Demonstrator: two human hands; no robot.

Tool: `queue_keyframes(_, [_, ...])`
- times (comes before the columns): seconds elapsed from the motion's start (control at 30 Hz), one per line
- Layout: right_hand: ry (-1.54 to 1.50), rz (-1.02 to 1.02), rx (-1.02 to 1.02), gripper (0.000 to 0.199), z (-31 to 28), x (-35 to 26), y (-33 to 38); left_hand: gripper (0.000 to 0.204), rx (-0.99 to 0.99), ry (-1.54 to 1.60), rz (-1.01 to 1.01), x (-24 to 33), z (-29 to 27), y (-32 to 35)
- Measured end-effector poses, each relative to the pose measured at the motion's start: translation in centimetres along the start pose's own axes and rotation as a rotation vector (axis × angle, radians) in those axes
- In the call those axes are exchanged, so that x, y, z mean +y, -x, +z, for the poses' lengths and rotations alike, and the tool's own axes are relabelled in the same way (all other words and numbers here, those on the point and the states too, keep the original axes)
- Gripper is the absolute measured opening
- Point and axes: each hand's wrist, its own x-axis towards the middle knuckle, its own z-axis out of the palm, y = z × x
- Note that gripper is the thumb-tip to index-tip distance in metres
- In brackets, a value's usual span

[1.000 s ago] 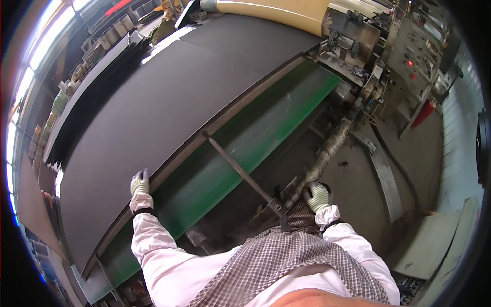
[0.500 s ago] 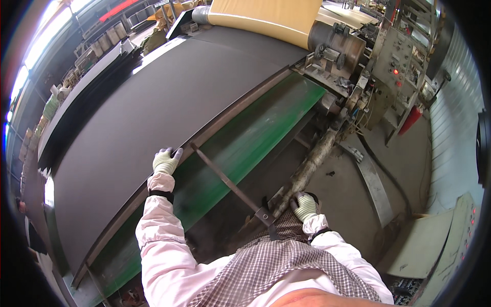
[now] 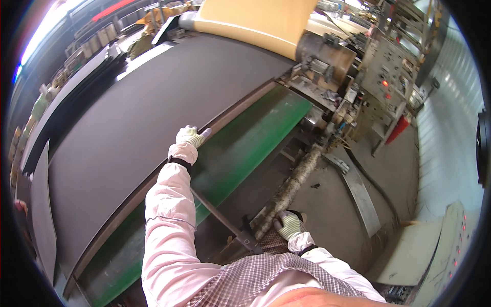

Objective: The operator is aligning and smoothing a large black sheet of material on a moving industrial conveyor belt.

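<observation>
A wide dark grey sheet [image 3: 138, 117] slopes away from me under a yellow roll [image 3: 250, 25]. My left hand [image 3: 191, 136], in a striped glove with grey fingertips, rests on the sheet's right edge. Its fingers lie on the surface and the thumb points out toward the roll. Below that edge runs a brown rail [image 3: 235, 108], and under it a green panel [image 3: 255, 138]. My right hand [image 3: 288, 225], gloved the same way, lies low over my checked apron [image 3: 276, 243], beside a crusted pipe [image 3: 291, 184]. Its fingers are partly hidden, and I see nothing held.
A metal bar [image 3: 217, 212] juts from the panel toward my lap. Control panels with red lights stand ahead right [image 3: 391, 77] and near right [image 3: 445, 250]. A metal strip [image 3: 360, 194] and a dark hose [image 3: 373, 181] lie on the floor. A loose grey sheet [image 3: 43, 215] stands at left.
My left hand has slid farther along the sheet's edge toward the roll, with the arm stretched out more. The view has shifted, and a loose grey sheet now shows at the left.
</observation>
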Motion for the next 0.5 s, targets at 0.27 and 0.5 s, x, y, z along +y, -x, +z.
queue_keyframes(0.27, [0.035, -0.066, -0.042, 0.029, -0.9, -0.1, 0.1, 0.065, 0.078, 0.271, 0.165, 3.2, 1.7, -5.3])
queue_keyframes(0.5, [0.024, -0.076, 0.039, 0.025, 0.2, 0.6, 0.1, 0.058, 0.044, -0.059, 0.228, -11.9, 5.8, -0.2])
